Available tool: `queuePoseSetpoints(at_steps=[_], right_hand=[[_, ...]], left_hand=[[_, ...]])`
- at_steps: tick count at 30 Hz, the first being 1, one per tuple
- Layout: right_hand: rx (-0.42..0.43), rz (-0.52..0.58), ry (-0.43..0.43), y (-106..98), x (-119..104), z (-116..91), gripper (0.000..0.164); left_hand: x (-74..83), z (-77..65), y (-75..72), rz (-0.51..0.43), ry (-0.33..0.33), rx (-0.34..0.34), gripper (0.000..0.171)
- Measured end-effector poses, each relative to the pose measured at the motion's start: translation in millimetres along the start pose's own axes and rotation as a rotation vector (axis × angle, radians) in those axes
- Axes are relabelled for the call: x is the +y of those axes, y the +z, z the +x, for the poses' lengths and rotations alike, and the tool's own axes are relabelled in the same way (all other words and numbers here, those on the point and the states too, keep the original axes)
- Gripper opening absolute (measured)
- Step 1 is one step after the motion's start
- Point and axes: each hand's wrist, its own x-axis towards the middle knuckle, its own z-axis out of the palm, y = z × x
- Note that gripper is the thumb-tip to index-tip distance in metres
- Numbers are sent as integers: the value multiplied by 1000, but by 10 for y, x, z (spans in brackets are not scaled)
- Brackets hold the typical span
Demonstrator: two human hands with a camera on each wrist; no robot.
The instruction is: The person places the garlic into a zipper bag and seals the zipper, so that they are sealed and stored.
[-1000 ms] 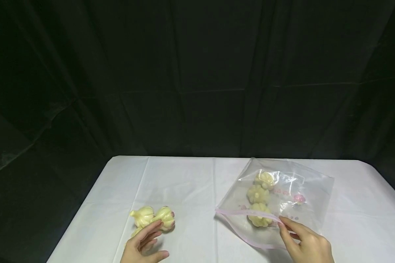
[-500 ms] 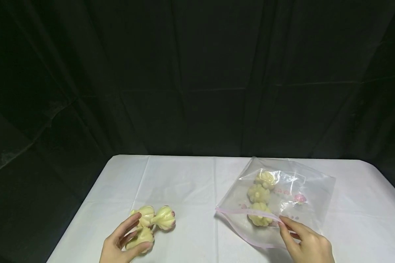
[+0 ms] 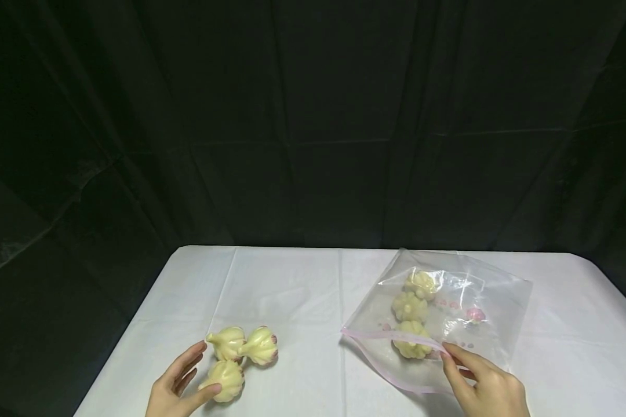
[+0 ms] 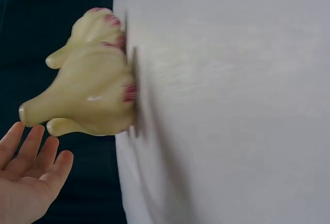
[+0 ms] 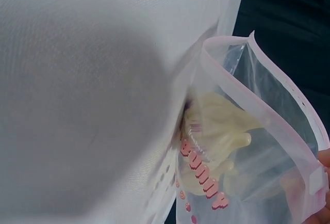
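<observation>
On the left of the white table sit three garlic bulbs: a front one (image 3: 225, 380), a back one (image 3: 228, 341) and a right-hand one (image 3: 261, 346). My left hand (image 3: 178, 383) is at the left side of the front bulb, fingers spread and thumb overlapping it in the head view. In the left wrist view those fingers (image 4: 38, 157) lie just below the bulbs' stems. My right hand (image 3: 482, 379) pinches the pink-edged mouth of a clear zip bag (image 3: 495, 295), holding it apart. Inside the bag lie three more garlic bulbs (image 5: 214, 123), seen through the plastic.
A white cloth covers the table (image 3: 302, 301), whose far edge meets a black curtain (image 3: 313, 191). The bag's mouth faces the near left, and white cloth lies between it and the loose bulbs.
My left hand has drawn back to the left, from over the loose bulbs to beside the front one, uncovering them. My right hand and the bag stay nearly still.
</observation>
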Motion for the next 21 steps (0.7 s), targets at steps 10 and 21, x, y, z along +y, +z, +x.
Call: queuePoseSetpoints(at_steps=[10,21], right_hand=[[-6,-11,10,-9,-2,0,13],[-8,0,25,-10,-12,11,14]], left_hand=[[-155,48,54,19,1,-48,82],[-213,60,147,-8,25,-85,81]])
